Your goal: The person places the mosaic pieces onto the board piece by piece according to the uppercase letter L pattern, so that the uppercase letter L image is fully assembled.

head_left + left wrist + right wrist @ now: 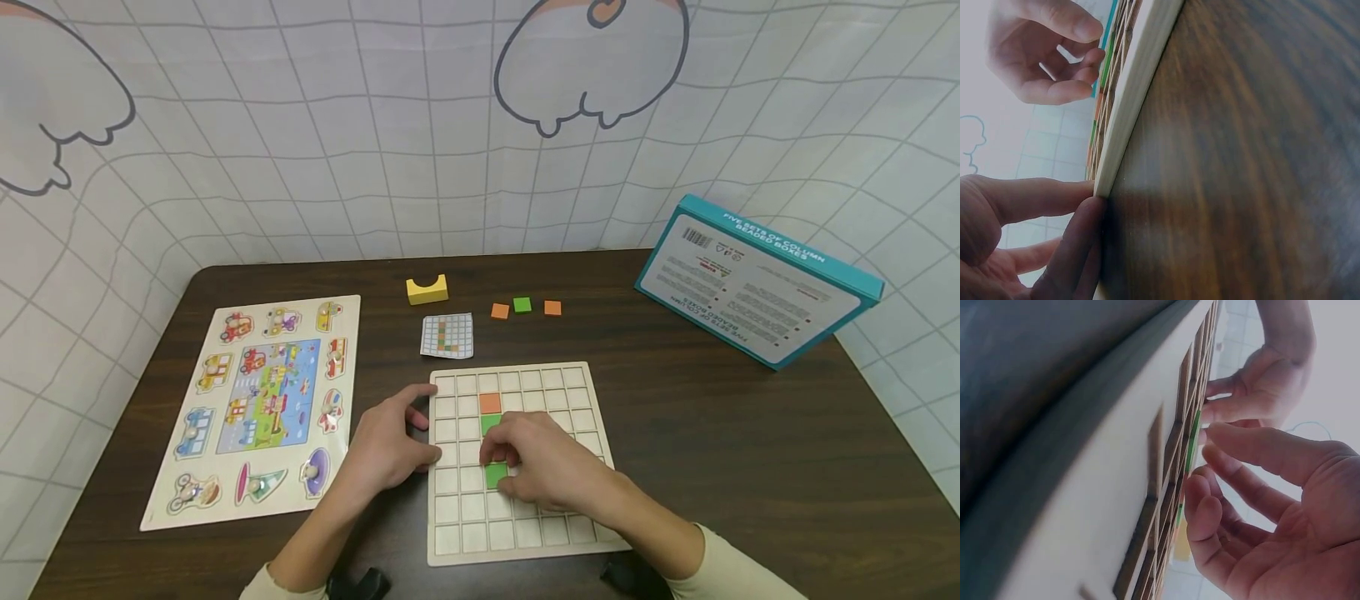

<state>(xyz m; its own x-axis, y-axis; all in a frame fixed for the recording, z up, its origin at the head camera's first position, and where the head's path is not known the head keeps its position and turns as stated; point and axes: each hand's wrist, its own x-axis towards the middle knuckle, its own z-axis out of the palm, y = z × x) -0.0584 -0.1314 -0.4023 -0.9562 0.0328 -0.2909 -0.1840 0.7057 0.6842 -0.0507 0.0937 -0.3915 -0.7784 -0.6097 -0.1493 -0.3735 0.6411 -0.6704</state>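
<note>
A pale wooden grid board (540, 533) lies in front of me. One column holds an orange tile (490, 403), a green tile (491, 423) below it and another green tile (496, 476) lower down. My left hand (386, 442) touches the board's left edge, thumb and index finger spread apart along it. Over the column is my right hand (547, 462), fingers bent and a gap between thumb and fingertips. Those fingertips are right at the tiles and hide the cell between the two greens in the head view; some orange shows there in the right wrist view.
Behind the board lie a small pattern card (447, 336), a yellow notched block (427, 290) and loose tiles: orange (500, 311), green (522, 305) and orange (552, 308). A vehicle peg puzzle (303, 462) is at left. A teal box (750, 283) leans at back right.
</note>
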